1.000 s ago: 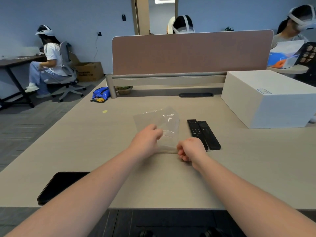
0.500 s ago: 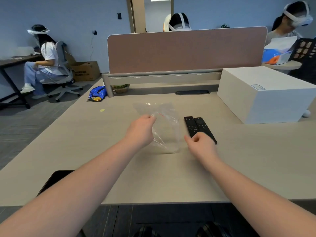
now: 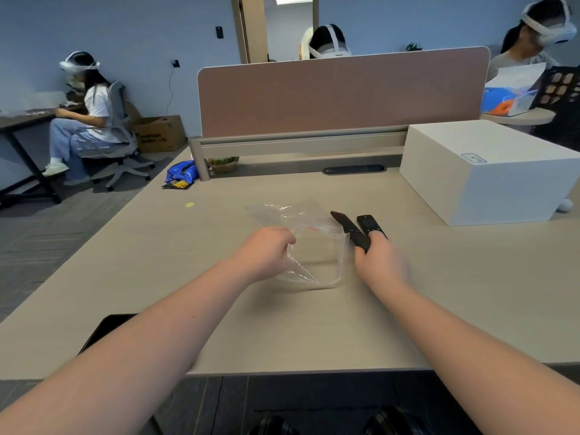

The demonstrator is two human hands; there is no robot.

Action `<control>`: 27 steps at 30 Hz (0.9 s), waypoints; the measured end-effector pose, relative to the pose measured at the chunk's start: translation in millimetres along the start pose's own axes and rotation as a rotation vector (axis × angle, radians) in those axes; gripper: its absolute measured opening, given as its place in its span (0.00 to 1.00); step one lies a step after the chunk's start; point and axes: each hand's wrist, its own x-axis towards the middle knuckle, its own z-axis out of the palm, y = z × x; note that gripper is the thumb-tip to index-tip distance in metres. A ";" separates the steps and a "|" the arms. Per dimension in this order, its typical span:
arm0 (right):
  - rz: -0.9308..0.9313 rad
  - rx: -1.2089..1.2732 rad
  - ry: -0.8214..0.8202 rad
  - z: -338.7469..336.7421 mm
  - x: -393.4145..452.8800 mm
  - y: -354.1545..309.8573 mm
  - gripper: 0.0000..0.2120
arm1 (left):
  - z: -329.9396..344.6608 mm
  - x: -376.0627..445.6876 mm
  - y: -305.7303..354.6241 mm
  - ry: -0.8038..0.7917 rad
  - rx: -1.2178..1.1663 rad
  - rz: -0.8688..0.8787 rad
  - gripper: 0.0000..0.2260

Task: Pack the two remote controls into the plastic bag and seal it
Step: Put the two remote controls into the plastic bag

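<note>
A clear plastic bag (image 3: pixel 317 246) with a red seal line lies mid-desk, and my left hand (image 3: pixel 266 251) pinches its left edge, lifting it slightly. Just right of the bag are two black remote controls. My right hand (image 3: pixel 381 262) grips the near end of the left remote control (image 3: pixel 348 227), which is tilted with its far end angled toward the bag. The right remote control (image 3: pixel 370 224) lies flat on the desk beside it, my fingers touching its near end.
A large white box (image 3: pixel 483 174) stands at the right. A brown divider panel (image 3: pixel 342 95) closes the desk's far side. A black phone (image 3: pixel 103 331) lies at the near left edge. Other people sit around the room.
My right hand left the bag's near edge, reached right to the remotes and picked up the left one, tilting it. My left hand has raised the bag's edge.
</note>
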 end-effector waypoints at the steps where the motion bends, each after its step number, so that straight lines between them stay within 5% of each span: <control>1: 0.041 0.068 0.014 -4.4 0.5 -0.9 0.11 | 1.0 0.5 -0.9 -0.014 0.005 -0.018 0.14; 6: 0.086 0.344 0.086 -23.9 0.1 -2.5 0.06 | 4.7 2.4 1.3 -0.008 -0.083 -0.132 0.14; 14: -0.109 0.610 -0.036 -61.1 -34.2 -27.4 0.18 | -2.8 14.6 4.8 0.078 -0.261 -0.324 0.13; 20: -0.197 0.550 -0.210 -78.7 -55.5 -20.1 0.15 | -9.8 15.9 5.1 0.086 -0.285 -0.412 0.15; 23: -0.192 0.481 -0.203 -81.7 -68.6 -7.1 0.15 | -8.7 12.2 3.5 0.100 -0.230 -0.407 0.13; 27: -0.156 0.348 -0.154 -79.3 -81.5 10.0 0.15 | -5.3 10.5 -4.8 0.144 -0.238 -0.343 0.23</control>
